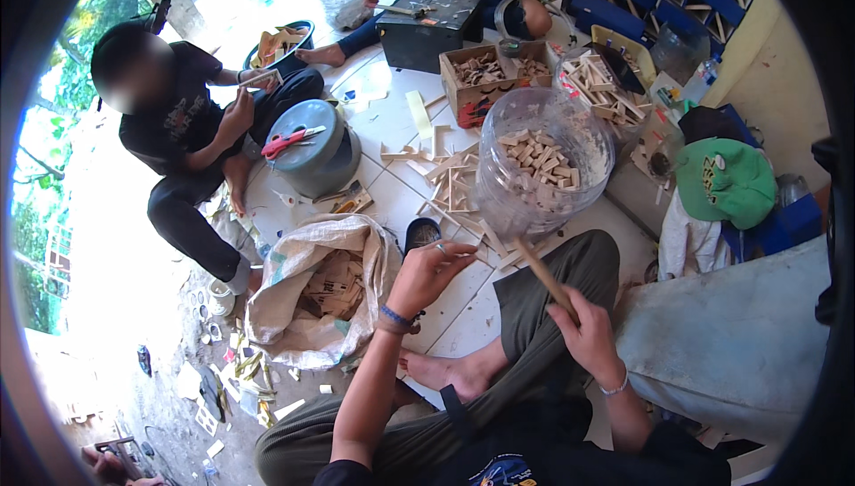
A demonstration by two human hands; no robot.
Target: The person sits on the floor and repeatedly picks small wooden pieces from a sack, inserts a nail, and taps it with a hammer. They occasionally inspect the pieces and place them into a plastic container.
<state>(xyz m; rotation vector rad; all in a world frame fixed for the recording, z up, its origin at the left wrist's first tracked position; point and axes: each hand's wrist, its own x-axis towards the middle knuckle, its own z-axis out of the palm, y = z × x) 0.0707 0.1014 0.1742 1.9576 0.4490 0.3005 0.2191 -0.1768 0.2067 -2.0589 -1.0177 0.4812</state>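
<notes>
My right hand (pixel 583 334) is wrapped round a wooden handle (pixel 545 274), which points up and away from me; the far end does not show clearly enough to tell the tool's kind. My left hand (pixel 432 274), with a ring and a blue bracelet, hovers above the tiles left of the handle. Its fingertips press together, and whatever they pinch is too small to make out. Just beyond it stands a small dark bowl (pixel 422 234) of thin bits. Thin wooden pieces (pixel 456 185) lie in a loose pile farther out.
A clear plastic tub (pixel 499 174) of small wood blocks stands ahead. An open woven sack (pixel 276 294) of wood pieces sits left. A person (pixel 191 112) works at the left beside a grey bucket (pixel 343 161); another sits behind a black box (pixel 427 36). A green cap (pixel 730 185) lies right.
</notes>
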